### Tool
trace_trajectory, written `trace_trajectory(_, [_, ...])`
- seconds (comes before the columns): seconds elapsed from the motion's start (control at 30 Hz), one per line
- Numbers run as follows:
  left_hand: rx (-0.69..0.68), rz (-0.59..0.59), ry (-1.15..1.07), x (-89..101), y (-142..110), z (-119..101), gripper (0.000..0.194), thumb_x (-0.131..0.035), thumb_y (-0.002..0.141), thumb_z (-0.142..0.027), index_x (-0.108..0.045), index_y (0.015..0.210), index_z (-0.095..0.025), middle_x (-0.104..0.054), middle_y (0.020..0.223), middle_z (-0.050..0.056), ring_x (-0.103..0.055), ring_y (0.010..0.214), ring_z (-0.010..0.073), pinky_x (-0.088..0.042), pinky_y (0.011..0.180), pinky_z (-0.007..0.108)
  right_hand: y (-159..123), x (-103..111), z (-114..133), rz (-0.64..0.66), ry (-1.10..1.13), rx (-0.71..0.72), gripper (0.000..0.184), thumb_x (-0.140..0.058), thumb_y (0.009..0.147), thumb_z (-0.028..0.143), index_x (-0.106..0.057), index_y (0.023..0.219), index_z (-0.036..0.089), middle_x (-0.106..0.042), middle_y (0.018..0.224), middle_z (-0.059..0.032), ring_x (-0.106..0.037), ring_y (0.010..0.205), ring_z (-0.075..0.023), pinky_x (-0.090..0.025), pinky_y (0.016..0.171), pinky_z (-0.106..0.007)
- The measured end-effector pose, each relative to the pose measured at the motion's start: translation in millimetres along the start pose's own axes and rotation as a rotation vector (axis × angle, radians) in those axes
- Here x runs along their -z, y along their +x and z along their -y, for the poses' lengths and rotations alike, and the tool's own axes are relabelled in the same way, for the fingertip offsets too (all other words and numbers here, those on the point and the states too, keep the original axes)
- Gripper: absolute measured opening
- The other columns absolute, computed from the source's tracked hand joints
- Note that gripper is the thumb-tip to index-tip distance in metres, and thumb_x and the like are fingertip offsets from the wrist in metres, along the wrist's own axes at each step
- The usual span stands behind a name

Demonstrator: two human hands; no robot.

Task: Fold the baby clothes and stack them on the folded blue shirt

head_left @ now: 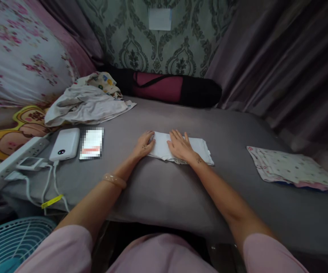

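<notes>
A folded white cloth (199,149) lies flat on the grey bed sheet in front of me, its layered edges showing at the near side and right end. My right hand (179,146) rests palm down on its middle with the fingers spread. At the cloth's left end is my left hand (145,145), its fingers and thumb apart and touching that edge; it does not grip the cloth. A beige bangle (114,181) circles my left forearm.
A stack of folded patterned cloths (293,168) lies at the right. To the left are a crumpled white garment (87,102), a white power bank (65,144), a blurred card (92,143), a power strip (13,163) with cables, and a fan (16,242). A black-and-maroon long bag (158,87) lies along the back.
</notes>
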State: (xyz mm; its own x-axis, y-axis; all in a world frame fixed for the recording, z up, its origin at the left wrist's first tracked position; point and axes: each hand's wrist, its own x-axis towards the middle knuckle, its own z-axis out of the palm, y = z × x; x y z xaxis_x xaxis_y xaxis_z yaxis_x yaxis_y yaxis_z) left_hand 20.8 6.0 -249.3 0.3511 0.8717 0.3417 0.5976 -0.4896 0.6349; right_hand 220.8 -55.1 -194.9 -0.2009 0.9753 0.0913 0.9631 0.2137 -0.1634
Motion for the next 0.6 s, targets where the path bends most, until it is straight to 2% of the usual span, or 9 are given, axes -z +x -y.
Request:
trace_trajectory(0.1, [0.011, -0.018, -0.036, -1.2, 1, 1, 0.043, -0.046, 0.084, -0.022, -0.056, 0.125, -0.014, -0.054, 0.136, 0.014, -0.042, 0.133, 0.0257, -0.029, 0.113, 0.043, 6, -14, 14, -0.088, -0.005, -0.017, 0.056, -0.025, 0.098, 0.035, -0.036, 0.144, 0.006, -0.035, 0.151, -0.0159, -0.025, 0.141, -0.0251, -0.008, 0.115, -0.047])
trace_trajectory(0.2, [0.035, -0.049, -0.108, -2.1, 1, 1, 0.041, -0.043, 0.084, -0.018, -0.057, 0.123, -0.016, -0.055, 0.135, 0.011, -0.044, 0.131, 0.0233, -0.03, 0.113, 0.043, 6, -26, 19, -0.12, -0.015, -0.026, 0.055, -0.028, 0.097, 0.034, -0.038, 0.143, 0.005, -0.04, 0.148, -0.0163, -0.029, 0.139, -0.0251, -0.009, 0.115, -0.045])
trace_trajectory(0.43, [0.104, -0.103, -0.244, 2.9, 1, -4, 0.044, -0.039, 0.079, -0.01, -0.059, 0.118, -0.016, -0.063, 0.12, 0.009, -0.056, 0.114, 0.0213, -0.038, 0.106, 0.041, 14, -16, 29, -0.029, 0.005, -0.088, 0.054, -0.031, 0.096, 0.032, -0.04, 0.141, 0.003, -0.038, 0.149, -0.0184, -0.028, 0.139, -0.029, -0.012, 0.114, -0.05])
trace_trajectory(0.6, [0.153, -0.139, -0.258, 7.6, 0, -7, 0.045, -0.037, 0.079, -0.011, -0.059, 0.118, -0.014, -0.063, 0.121, 0.011, -0.055, 0.114, 0.0216, -0.038, 0.105, 0.041, 16, -24, 48, -0.127, 0.024, -0.03, 0.055, -0.029, 0.097, 0.033, -0.037, 0.143, 0.003, -0.038, 0.149, -0.0174, -0.026, 0.14, -0.0259, -0.011, 0.115, -0.044])
